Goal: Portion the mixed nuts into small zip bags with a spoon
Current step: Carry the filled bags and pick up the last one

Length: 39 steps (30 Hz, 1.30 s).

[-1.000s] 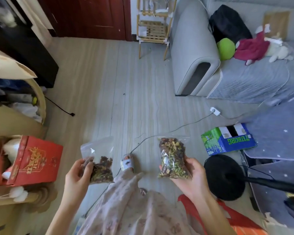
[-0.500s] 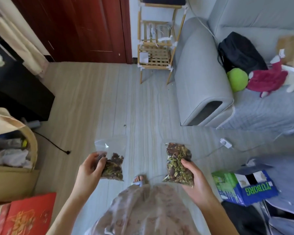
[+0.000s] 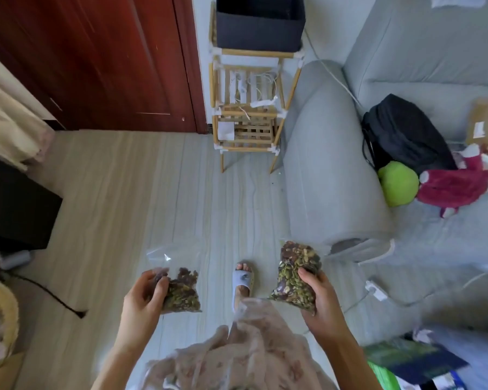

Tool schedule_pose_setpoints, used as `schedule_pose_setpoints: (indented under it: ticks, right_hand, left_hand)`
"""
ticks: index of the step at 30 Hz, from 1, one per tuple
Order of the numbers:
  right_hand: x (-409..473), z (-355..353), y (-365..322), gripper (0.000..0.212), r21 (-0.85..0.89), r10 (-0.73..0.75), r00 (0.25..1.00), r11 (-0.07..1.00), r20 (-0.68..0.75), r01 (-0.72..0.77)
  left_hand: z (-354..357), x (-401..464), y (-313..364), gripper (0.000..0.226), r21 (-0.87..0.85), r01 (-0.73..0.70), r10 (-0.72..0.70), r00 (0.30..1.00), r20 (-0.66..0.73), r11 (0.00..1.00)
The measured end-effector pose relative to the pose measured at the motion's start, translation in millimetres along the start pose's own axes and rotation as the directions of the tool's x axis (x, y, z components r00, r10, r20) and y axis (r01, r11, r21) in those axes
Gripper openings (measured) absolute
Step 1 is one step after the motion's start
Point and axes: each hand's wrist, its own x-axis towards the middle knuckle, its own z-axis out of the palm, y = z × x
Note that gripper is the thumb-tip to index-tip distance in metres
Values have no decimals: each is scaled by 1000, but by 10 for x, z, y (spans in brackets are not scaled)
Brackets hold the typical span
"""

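We hold one bag of nuts in each hand, out in front of us, above the floor (image 3: 119,209). Our left hand (image 3: 143,298) grips the less full bag (image 3: 178,285). Its fingers (image 3: 159,280) curl round the left side of the nuts, which sit low in that bag. The clear top part of the bag stands up empty above them, pointing away from us. Our right hand (image 3: 320,299) grips the full bag (image 3: 295,277), with the thumb pressed on its front and the other fingers hidden behind it. That bag is packed almost to the top. Its long side runs up and away from us, leaning a little to the right.

The two bags are well apart, with our slipper (image 3: 243,280) on the floor between them. We see no spoon and no desk here. We think the next step needs a place to put the bags down. The less full bag has room for more nuts, and its open end is the far end, away from our fingers. We cannot tell if either zip is closed.
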Motion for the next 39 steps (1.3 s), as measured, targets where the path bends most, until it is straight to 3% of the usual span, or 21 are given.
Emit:
schedule_pose_setpoints:
  ticks: [5, 7, 8, 10, 11, 12, 13, 14, 16, 19, 25, 34, 37, 39]
  right_hand:
    - [1107, -245, -374, 31, 319, 220, 976, 925, 1, -209]
    - [1500, -334, -441, 29, 377, 226, 974, 901, 11, -213]
    - [1619, -346, -560, 29, 318, 216, 975, 921, 59, -224]
    - [1906, -372, -694, 28, 402, 292, 956, 874, 9, -271]
    - [2074, -388, -703, 33, 466, 339, 941, 832, 5, -302]
    - [2250, -361, -811, 44, 573, 423, 903, 723, 74, -385]
    - [2423, -392, -807, 49, 602, 417, 902, 693, 114, -396]
    - [2575, -424, -833, 44, 644, 433, 891, 645, 137, -412]
    - [2914, -376, -906, 26, 427, 380, 925, 837, -6, -341]
    - [3553, -348, -1088, 45, 470, 401, 916, 811, -11, -349]
    - [4737, -245, -1811, 60, 516, 349, 936, 810, -41, -280]
    - [6134, -222, -3032, 55, 492, 151, 987, 855, 62, -162]
    - [6688, -132, -3270, 51, 451, 171, 978, 868, 118, -206]
    - [7055, -18, -3343, 42, 388, 217, 969, 888, 122, -248]
  left_hand:
    - [406, 737, 445, 10, 57, -19, 20, 1000, -13, 998]
    - [533, 1018, 612, 10, 66, -28, 30, 999, -26, 997]
    - [585, 1150, 682, 11, 58, -22, 23, 999, -31, 998]
    - [684, 1402, 804, 12, 49, -11, 13, 999, -39, 999]
    - [741, 1531, 858, 13, 51, -7, 9, 999, -39, 999]
    - [799, 1664, 911, 15, 50, 0, 2, 999, -38, 999]
    - [862, 1798, 967, 16, 44, 6, -5, 999, -37, 999]
    - [931, 1944, 1028, 17, 39, 12, -11, 999, -36, 999]
    - [1056, 2262, 1155, 18, 37, 15, -13, 999, -37, 999]
    - [1254, 2827, 1395, 16, 35, 1, 0, 999, -38, 999]
    - [1504, 4117, 2175, 18, 4, -96, 96, 995, 10, 995]
    - [1886, 5493, 3606, 34, -164, -326, 343, 936, 84, 931]
    - [2115, 5888, 3916, 27, -56, -387, 391, 912, 122, 920]
    - [2309, 6175, 4020, 16, 148, -370, 355, 927, 119, 917]
